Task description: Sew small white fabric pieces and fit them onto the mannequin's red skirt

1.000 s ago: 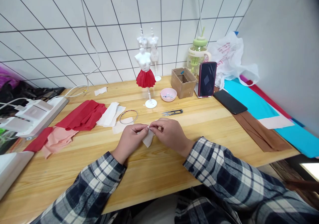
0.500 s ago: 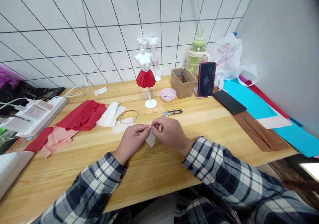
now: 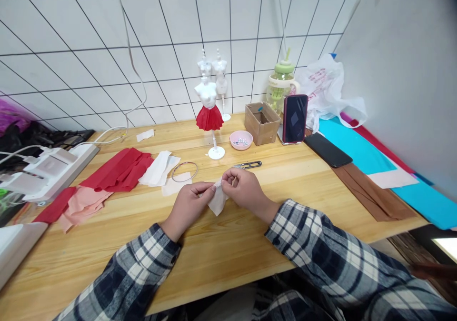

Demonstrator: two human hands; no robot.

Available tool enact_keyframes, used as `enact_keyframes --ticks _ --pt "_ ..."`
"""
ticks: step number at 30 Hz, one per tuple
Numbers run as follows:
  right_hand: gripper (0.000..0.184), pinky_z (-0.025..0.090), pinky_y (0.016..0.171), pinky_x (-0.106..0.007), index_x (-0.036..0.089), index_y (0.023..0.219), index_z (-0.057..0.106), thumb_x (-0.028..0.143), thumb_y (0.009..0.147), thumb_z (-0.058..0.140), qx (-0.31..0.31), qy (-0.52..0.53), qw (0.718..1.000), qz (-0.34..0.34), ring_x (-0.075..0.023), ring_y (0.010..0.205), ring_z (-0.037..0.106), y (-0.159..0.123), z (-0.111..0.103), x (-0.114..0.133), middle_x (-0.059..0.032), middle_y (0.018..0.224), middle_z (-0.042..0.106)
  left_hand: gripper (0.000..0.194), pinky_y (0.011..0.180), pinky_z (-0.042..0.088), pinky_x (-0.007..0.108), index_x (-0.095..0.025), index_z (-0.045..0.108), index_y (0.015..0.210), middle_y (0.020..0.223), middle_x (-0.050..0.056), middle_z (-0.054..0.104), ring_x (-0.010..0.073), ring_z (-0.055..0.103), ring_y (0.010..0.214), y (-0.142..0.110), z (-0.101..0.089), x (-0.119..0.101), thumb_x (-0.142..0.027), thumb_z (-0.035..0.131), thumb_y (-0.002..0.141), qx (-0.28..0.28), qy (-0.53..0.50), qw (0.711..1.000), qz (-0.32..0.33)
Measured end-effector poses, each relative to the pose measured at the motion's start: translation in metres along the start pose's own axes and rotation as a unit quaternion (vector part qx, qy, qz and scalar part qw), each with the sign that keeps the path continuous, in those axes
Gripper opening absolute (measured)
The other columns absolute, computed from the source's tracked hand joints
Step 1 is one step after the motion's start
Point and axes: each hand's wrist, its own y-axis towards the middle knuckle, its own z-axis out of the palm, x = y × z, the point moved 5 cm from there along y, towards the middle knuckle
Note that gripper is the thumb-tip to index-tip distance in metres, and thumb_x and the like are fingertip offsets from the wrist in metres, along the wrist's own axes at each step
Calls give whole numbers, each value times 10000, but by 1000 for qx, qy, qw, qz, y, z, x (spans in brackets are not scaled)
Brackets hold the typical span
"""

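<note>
A small piece of thin white paper (image 3: 218, 202) hangs between my hands above the table's front half. My left hand (image 3: 191, 205) pinches its upper left edge between thumb and forefinger. On the other side my right hand (image 3: 246, 190) pinches the upper right edge, its fingers curled in. Just beyond my right hand lie thread snips (image 3: 253, 164), their blades partly hidden by that hand. Past them stands a small white dress-form (image 3: 207, 95) wearing a red pleated skirt (image 3: 209, 118). A pink bowl (image 3: 246, 137) with small beads sits to its right.
Left of my hands are a thin hoop (image 3: 184, 172), white sheets (image 3: 160, 168), red sheets (image 3: 117, 169) and a power strip (image 3: 53, 173). Along the right are a cardboard box (image 3: 262, 123), an upright phone (image 3: 294, 119), a flat black phone (image 3: 328, 150) and brown sheets (image 3: 371, 192).
My right hand has moved slightly right, away from my left. More of the white paper now shows stretched between the fingers. The whole view has tilted up a little.
</note>
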Motion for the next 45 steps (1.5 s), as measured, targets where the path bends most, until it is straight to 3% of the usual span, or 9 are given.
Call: enact_keyframes --ticks 6,14,18,24,29,33,37,45 --pt "89 369 529 -205 170 715 612 240 675 575 -17 53 996 72 -95 558 492 15 -7 -20 43 615 567 357 717 506 296 -155 781 924 850 66 768 239 669 803 1 -5 7 -454 625 805 1 -31 999 -25" --pt "110 370 546 -217 169 704 614 264 678 566 -72 40 992 92 -106 569 506 32 -21 -43 37 614 574 323 665 473 277 -164 783 882 795 59 756 205 643 725 2 -14 28 -437 752 711 -22 -203 977 -65" --pt "131 366 542 -216 174 731 611 297 713 570 -108 26 992 61 -108 560 501 34 -32 -43 36 620 571 339 677 468 268 -159 773 902 791 58 754 191 650 720 6 -14 40 -404 796 669 -23 -282 955 -89" --pt "171 416 604 -235 190 833 618 342 790 553 -242 -52 969 -12 -132 619 566 60 -86 -18 -9 777 673 301 702 471 274 -158 769 857 792 57 757 187 649 724 13 -12 47 -363 806 640 -20 -292 951 -102" --pt "168 435 676 -265 209 873 659 314 836 533 -278 -235 931 -22 -170 724 626 104 -134 5 -29 814 713 299 712 474 290 -160 773 881 830 66 767 200 652 737 13 -9 42 -364 766 662 12 -254 963 -87" --pt "254 446 711 -285 222 972 722 345 883 518 -247 -390 887 17 -209 827 648 130 -154 4 -76 899 736 264 719 478 299 -171 776 854 849 59 772 206 658 742 13 -9 39 -352 737 665 25 -232 969 -82" --pt "315 452 764 -300 246 1069 745 302 915 475 -170 -508 844 32 -242 962 630 142 -161 -5 -111 993 733 255 718 480 305 -173 773 844 836 51 771 208 661 739 15 -7 40 -348 717 668 36 -210 974 -75" --pt "372 457 811 -300 282 1211 683 237 904 477 -145 -526 837 29 -238 1014 615 143 -171 -6 -105 1071 716 278 722 493 311 -164 766 876 857 62 770 218 673 757 15 -7 38 -362 695 695 48 -176 981 -61"
